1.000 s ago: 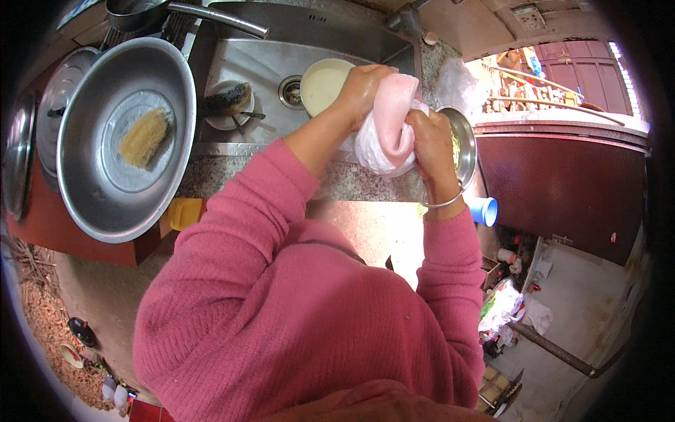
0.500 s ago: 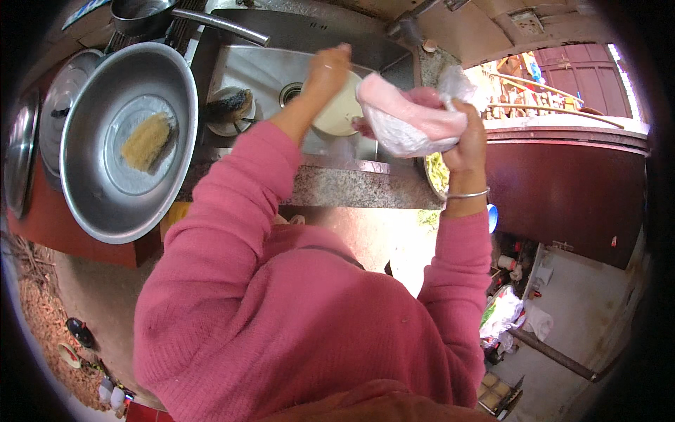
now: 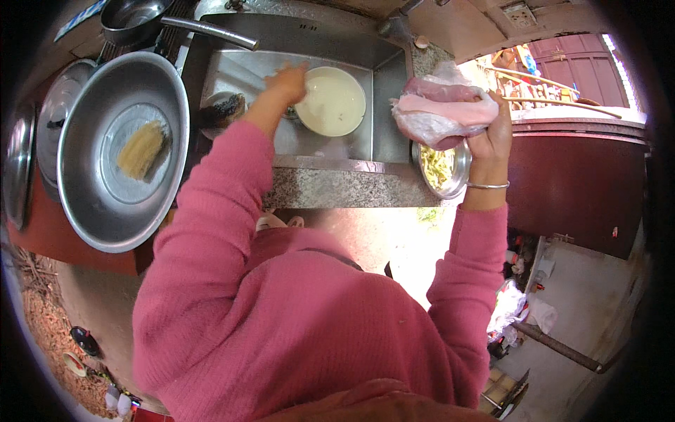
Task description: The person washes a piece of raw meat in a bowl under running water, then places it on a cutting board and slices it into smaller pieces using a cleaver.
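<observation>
My right hand (image 3: 492, 133) grips a slab of raw meat (image 3: 450, 109), pale pink on top with a darker red part, and whitish stuff, perhaps skin or thin plastic, around its edges. The meat is held up beyond the sink's right rim. Below it a metal bowl of chopped yellow-green vegetables (image 3: 439, 169) is partly covered. Over the sink (image 3: 232, 63), my left hand (image 3: 287, 83) is empty with its fingers apart. Just right of that hand stands a round bowl of cloudy whitish water (image 3: 330, 105). A dish holding something dark (image 3: 223, 114) lies left of my left forearm, in the sink.
A large metal basin (image 3: 91, 190) with a bundle of dry noodle-like strands (image 3: 140, 150) stands at the left. Behind it is a saucepan (image 3: 133, 21) whose handle points toward the sink. A tap (image 3: 394, 21) rises at the sink's back right. The speckled counter edge (image 3: 337, 186) runs before me.
My right hand has carried the meat rightward, away from the sink, and more of its red part shows. My left hand has moved left and down, its fingers spreading.
</observation>
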`<state>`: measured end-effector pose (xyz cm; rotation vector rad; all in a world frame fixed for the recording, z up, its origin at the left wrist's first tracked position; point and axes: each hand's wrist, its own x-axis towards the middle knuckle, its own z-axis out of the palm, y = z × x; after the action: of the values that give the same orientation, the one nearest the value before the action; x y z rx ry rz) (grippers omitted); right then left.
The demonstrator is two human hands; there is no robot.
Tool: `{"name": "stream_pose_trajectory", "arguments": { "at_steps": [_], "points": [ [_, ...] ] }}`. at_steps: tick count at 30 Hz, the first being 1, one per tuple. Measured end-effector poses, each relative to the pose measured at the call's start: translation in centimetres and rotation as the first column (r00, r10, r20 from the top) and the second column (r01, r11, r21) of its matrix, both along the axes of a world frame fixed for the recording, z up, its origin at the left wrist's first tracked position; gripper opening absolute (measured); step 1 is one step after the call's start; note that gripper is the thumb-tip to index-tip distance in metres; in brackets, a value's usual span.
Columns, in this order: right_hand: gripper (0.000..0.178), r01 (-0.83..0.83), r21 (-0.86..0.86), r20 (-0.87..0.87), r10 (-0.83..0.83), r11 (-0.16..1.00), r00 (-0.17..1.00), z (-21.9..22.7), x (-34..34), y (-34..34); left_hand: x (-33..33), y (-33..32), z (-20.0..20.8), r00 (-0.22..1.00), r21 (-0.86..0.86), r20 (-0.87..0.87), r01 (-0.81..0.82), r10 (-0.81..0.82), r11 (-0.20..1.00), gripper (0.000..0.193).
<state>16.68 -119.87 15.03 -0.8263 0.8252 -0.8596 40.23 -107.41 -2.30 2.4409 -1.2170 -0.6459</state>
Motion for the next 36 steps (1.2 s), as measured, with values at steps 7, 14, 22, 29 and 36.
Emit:
{"name": "stream_pose_trajectory", "arguments": {
  "at_steps": [7, 14, 22, 29, 36],
  "points": [
    [0.023, 0.093, 0.03, 0.058, -0.095, 0.995, 0.994, -2.7, 1.8, 1.8, -11.2, 1.9, 4.0, -0.112, -0.227, -0.969, 0.054, -0.22, 0.972, 0.071],
    [0.02, 0.138, -0.068, -0.087, -0.144, 0.988, 0.986, -5.8, 2.9, 7.4, -14.7, -0.2, 6.2, -0.513, -0.187, -0.67, -0.584, -0.537, 0.79, 0.061],
    [0.02, -0.211, -0.188, -0.384, 0.126, 0.959, 0.915, -6.2, 1.9, 8.6, -11.6, -1.2, 4.0, -0.618, -0.015, -0.62, -0.607, -0.484, 0.795, 0.043],
    [0.017, -0.655, -0.352, -0.759, 0.207, 0.668, 0.618, -5.3, 1.3, 8.6, -10.0, -1.3, 5.0, -0.38, -0.206, -0.745, -0.65, -0.548, 0.732, 0.033],
    [0.022, -0.835, -0.498, -0.855, 0.024, 0.235, 0.517, -5.3, 2.6, 9.1, -8.5, -0.9, 6.9, 0.028, -0.485, -0.846, -0.454, -0.532, 0.748, 0.034]
  ]
}}
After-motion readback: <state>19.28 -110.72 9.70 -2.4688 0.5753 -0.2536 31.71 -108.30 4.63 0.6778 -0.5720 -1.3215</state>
